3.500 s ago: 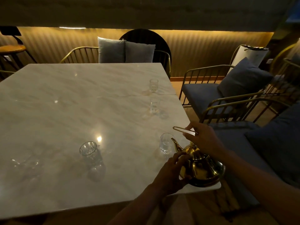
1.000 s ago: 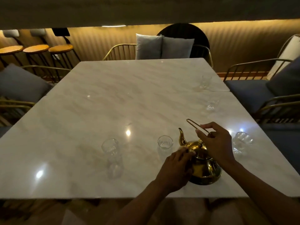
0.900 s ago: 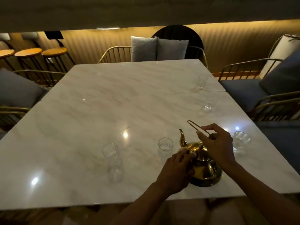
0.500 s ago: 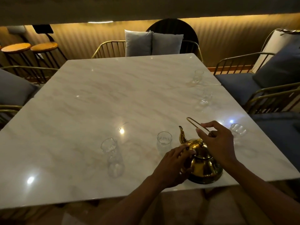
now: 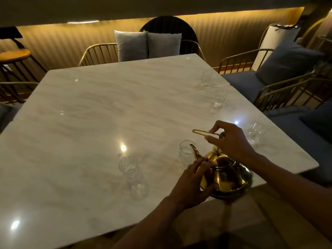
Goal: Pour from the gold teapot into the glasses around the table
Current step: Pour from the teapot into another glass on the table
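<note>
Right hand (image 5: 231,141) pinched on handle (image 5: 204,132), left hand (image 5: 193,184) cupped against gold teapot (image 5: 228,174), tilted at table (image 5: 89,123) near edge. Spout beside nearest glass (image 5: 186,152); fill levels unreadable, other glasses seemingly left.

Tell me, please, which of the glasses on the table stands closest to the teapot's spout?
The glass right in front of the gold teapot, its rim almost at the spout tip. The other four stand clearly farther off.
</note>
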